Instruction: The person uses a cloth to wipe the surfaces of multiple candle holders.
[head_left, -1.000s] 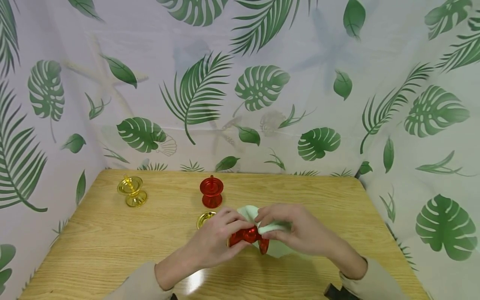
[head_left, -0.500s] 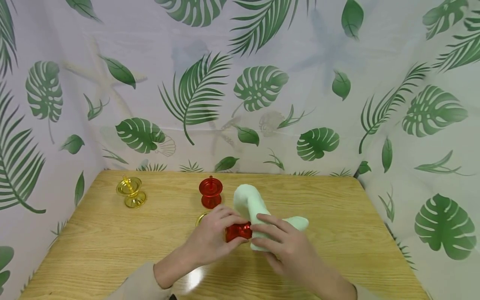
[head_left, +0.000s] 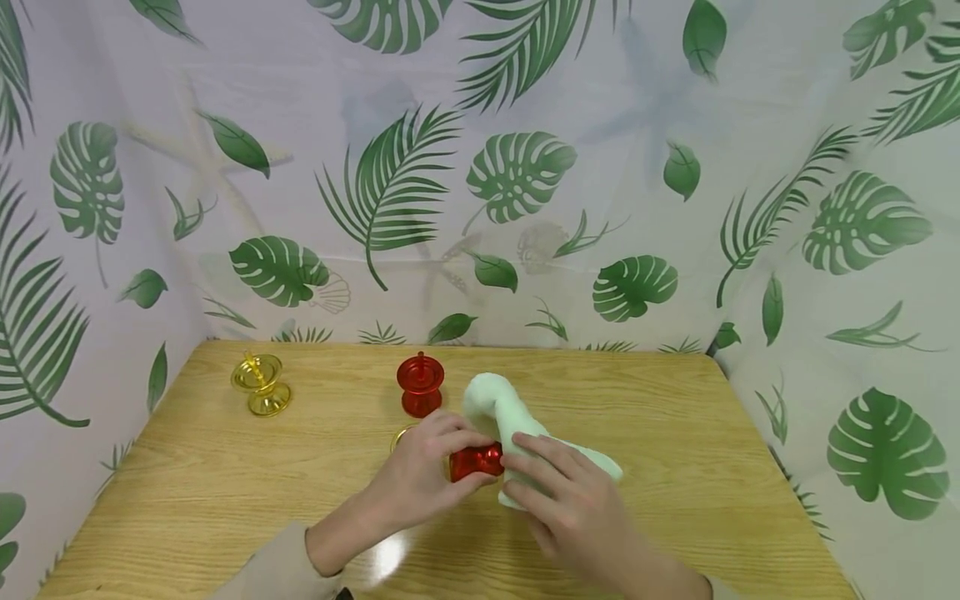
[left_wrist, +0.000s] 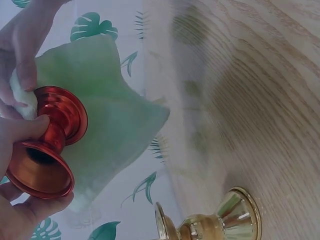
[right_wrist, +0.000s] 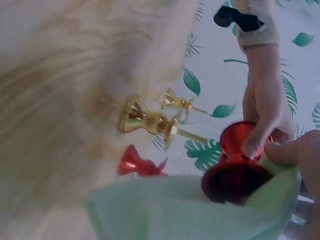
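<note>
Progress, as judged: cloth work on one red candle holder appears under way and unfinished; whether the other three have been wiped cannot be told from their surfaces.

Left to right: a gold candle holder [head_left: 262, 385] stands on the counter [head_left: 675, 417], well beyond the left hand [head_left: 420, 471] and to its left. A second gold candle holder [right_wrist: 147, 121] stands just behind that hand, mostly hidden by it in the head view. A standing red candle holder [head_left: 421, 385] is directly beyond it.

The left hand is clamped, thumb and fingers, round the held red candle holder [head_left: 474, 463], which lies sideways just right of its palm. The pale green cloth [head_left: 512, 414] covers the holder's right end. The right hand [head_left: 573, 508], at the far right, has the cloth pinched against that end.
</note>
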